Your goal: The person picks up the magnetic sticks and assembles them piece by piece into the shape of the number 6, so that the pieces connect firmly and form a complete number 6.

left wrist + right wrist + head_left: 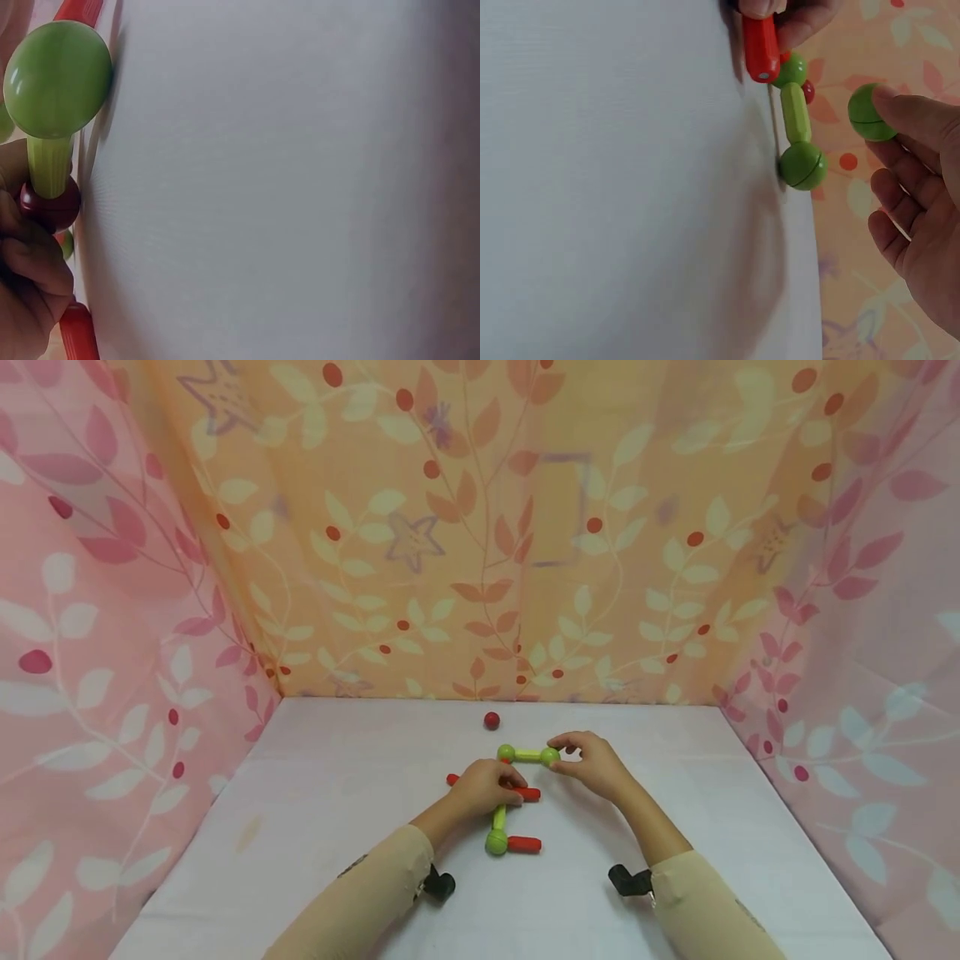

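On the white table lies a figure of ball-and-rod toy pieces. My left hand (480, 787) grips its middle, at a dark red ball (50, 206) largely covered by fingers. From there a yellow-green rod (499, 817) runs to a green ball (497, 842) with a red rod (524, 845). Another red rod (529, 794) sticks out beside the left fingers. At the far end, a yellow-green rod (795, 112) joins a green ball (790, 70) to an end ball (802, 166). My right hand (597, 767) pinches a separate green ball (871, 112), held off the table in the right wrist view.
A loose red ball (491, 721) sits beyond the figure, near the table's back edge. Patterned cloth walls (480, 568) enclose the table (337, 752) at the back and both sides. A black wrist device (630, 881) is strapped on each sleeve.
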### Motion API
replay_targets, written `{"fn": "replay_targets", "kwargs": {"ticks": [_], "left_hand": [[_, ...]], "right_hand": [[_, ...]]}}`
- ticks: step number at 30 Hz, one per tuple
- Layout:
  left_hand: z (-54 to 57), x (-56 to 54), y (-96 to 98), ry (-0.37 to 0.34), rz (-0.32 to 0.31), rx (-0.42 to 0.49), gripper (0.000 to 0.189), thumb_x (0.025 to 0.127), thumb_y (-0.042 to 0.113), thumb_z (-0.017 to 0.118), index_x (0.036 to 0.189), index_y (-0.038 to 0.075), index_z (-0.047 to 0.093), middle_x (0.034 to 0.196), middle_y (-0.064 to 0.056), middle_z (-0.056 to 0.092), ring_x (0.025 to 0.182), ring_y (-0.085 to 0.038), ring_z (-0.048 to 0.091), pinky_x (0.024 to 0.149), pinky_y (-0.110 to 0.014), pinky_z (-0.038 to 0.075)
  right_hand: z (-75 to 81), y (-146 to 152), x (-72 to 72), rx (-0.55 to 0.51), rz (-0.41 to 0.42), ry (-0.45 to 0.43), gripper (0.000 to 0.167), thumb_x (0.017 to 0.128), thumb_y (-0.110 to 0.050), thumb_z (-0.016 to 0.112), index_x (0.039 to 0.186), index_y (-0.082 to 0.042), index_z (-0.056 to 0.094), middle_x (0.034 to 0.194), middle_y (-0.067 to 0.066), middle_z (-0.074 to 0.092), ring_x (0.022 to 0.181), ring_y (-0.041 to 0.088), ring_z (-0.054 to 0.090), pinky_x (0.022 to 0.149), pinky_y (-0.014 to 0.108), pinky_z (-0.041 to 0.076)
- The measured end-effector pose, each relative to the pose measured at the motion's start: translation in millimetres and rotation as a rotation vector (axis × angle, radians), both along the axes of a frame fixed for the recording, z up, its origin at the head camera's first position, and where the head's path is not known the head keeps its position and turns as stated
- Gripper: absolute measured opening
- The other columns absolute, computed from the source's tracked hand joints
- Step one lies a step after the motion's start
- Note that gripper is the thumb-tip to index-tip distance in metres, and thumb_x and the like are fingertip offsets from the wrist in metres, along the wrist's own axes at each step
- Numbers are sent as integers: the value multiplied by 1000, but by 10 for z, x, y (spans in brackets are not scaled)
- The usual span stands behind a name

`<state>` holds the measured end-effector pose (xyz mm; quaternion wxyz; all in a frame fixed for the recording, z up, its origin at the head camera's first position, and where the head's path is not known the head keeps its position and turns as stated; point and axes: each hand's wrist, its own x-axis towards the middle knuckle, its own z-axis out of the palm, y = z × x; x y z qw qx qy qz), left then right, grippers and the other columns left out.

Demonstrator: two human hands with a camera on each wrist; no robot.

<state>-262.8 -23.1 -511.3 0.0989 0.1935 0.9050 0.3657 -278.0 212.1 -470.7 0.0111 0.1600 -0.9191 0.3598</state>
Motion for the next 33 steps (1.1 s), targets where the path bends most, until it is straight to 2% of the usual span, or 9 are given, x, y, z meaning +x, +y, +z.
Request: {"fn": "replay_targets", "kwargs": {"ticks": [12,19,26,33], "left_hand": [[7,7,-27,-2,-6,28,17,74,32,76,89,36,69,81,19,60,81,-10,50,69,-28,42],[1,7,-31,0,-20,33,18,74,32,76,90,35,69,83,19,60,84,-9,50,73,-28,41],[-18,-5,-25,24,-38,33,18,74,32,75,91,34,69,82,20,60,84,-8,50,73,-28,41],[-14,-6,-18,4,-28,34,17,73,33,76,89,34,69,81,19,60,83,-8,50,72,-28,41]], "right_hand": [[-236,77,197,-1,-13,-72,35,71,-30,78,103,-24,66,96,-11,61,93,15,51,77,36,40],[-356,71,269,-39,-28,-166,35,71,-26,78,104,-22,67,93,-8,60,90,15,50,77,33,41],[-372,18,314,-78,-23,-192,32,72,-24,78,101,-24,67,95,-9,61,90,15,51,79,34,41],[-352,-13,330,-72,-7,-183,32,72,-23,77,102,-24,66,95,-9,61,90,15,52,79,35,41]]}}
